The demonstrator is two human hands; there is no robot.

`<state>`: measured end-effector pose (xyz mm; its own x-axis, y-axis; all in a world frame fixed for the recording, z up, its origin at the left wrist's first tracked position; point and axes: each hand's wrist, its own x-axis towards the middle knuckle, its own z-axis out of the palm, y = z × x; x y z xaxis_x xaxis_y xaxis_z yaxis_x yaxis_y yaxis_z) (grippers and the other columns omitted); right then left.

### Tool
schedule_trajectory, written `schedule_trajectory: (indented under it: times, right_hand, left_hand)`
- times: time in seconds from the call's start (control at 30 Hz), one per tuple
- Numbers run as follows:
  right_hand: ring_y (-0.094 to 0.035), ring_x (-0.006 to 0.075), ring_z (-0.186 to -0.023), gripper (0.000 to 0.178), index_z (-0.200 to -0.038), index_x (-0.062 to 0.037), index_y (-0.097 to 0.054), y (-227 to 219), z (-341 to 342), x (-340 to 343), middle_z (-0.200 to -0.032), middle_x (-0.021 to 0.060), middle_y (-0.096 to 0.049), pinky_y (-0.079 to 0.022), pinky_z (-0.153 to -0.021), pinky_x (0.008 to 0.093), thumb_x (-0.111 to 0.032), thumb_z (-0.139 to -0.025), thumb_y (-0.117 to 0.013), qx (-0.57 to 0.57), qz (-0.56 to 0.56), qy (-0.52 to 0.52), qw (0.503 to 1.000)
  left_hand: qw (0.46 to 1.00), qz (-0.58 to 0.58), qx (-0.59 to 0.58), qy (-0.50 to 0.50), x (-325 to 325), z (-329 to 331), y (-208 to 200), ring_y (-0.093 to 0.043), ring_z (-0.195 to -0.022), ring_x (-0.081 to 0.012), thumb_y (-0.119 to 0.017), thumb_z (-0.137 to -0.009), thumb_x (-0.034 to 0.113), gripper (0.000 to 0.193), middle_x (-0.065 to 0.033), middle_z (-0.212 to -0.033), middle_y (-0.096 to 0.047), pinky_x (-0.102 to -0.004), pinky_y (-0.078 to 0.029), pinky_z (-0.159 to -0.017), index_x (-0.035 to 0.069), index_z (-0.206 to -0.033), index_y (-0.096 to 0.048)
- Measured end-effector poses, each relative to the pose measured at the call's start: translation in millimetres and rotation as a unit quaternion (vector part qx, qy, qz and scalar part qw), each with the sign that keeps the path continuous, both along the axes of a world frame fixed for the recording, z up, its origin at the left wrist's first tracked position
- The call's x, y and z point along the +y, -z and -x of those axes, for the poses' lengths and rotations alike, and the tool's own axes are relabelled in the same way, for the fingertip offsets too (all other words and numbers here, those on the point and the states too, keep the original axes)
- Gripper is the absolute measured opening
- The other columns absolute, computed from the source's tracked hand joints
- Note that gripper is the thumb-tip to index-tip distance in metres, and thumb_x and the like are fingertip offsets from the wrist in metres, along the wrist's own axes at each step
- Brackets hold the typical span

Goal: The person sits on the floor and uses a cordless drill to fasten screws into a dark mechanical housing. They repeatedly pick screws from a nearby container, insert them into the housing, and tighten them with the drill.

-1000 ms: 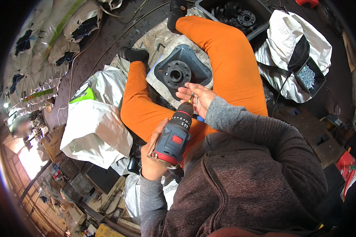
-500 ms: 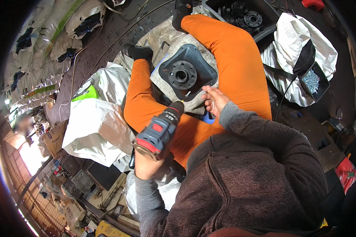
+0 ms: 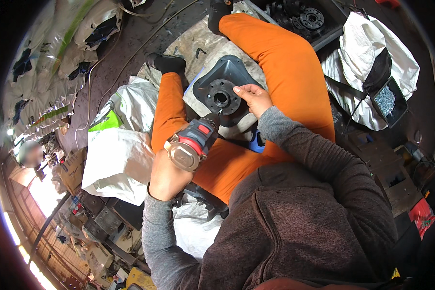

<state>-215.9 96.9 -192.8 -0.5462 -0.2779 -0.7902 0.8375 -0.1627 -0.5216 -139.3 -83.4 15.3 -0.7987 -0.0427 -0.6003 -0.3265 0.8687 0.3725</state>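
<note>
Wrapped round the handle of a grey and red cordless drill [image 3: 203, 136] is my left hand [image 3: 169, 175]. The drill's tip points at the near edge of a round black flange [image 3: 233, 104] with a central hole and a ring of smaller holes. That flange sits in a black squarish housing with flared corners [image 3: 231, 66], lying between my legs on pale cloth. At the flange's right rim, my right hand [image 3: 257, 100] has its thumb and forefinger pinched together. Whatever those fingers hold, if anything, is too small to make out.
A black crate [image 3: 331, 36] of dark round metal parts stands at the far right. Beside a white sack [image 3: 367, 34] is an open black box of silvery screws [image 3: 385, 100]. More white sacks [image 3: 113, 162] lie at left. A cable [image 3: 90, 92] crosses the dark floor.
My left hand has brought the drill's tip up to the flange, tilting the drill more upright. My right hand has moved up and left, from the housing's near right corner to the flange's rim.
</note>
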Motion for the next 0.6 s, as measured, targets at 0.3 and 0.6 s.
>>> schedule_trajectory:
  times: [0.3,0.6]
  right_hand:
    - [-0.051,0.0065,-0.074,0.025,-0.097,-0.0028,-0.063,3.5,-5.9,-4.4,-0.087,0.0009,-0.064,-0.04,-0.069,0.022,-0.025,-0.09,-0.069,-0.011,0.027,0.021,0.999]
    - [-0.041,0.0004,-0.056,0.023,-0.096,-0.0059,-0.058,9.3,-14.5,-7.0,-0.079,-0.0031,-0.06,-0.031,-0.047,0.0183,-0.028,-0.093,-0.064,0.017,0.029,0.026,0.999]
  left_hand:
    - [0.998,-0.019,-0.045,-0.036,12.2,17.9,-3.3,-0.064,-0.09,-0.0324,-0.072,-0.068,0.006,0.041,-0.0156,-0.097,-0.065,-0.0373,-0.051,-0.081,0.0,-0.107,-0.06]
    - [0.999,-0.045,0.001,0.021,0.7,14.6,23.4,-0.067,-0.086,-0.0328,-0.074,-0.071,0.014,0.045,-0.0144,-0.097,-0.067,-0.038,-0.053,-0.075,0.005,-0.112,-0.059]
